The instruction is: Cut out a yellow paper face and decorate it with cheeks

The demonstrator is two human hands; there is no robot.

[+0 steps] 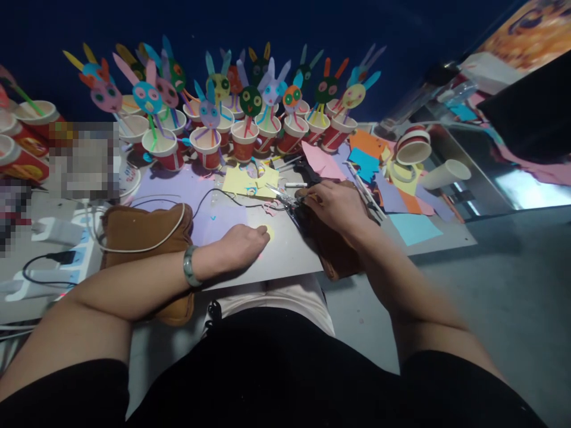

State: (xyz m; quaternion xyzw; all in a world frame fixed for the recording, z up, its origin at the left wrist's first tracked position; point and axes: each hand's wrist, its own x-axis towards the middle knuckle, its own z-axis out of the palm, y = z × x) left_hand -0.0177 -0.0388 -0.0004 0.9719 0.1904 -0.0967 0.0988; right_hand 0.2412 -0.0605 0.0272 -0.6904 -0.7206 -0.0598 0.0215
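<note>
My left hand (238, 248) is closed in a pinch on a small yellow paper disc (269, 233), just above the front of the table. Its fingers hide part of the disc. At the right, my right hand (336, 205) has its fingers closed around the handles of a pair of scissors (282, 195). The silver blades point left and away, towards a yellow paper sheet (236, 183) with cut-outs. Pink paper scraps (270, 207) lie below the blades. Under my right wrist is a brown cushion (335, 255).
Paper cups (244, 142) with rabbit-faced paper figures line the back. A glue gun (307, 173) lies behind the scissors. Coloured paper (414, 229) and a tipped cup (448, 175) are at right. Another brown cushion (143, 229), a power strip (91, 244) and cables occupy the left.
</note>
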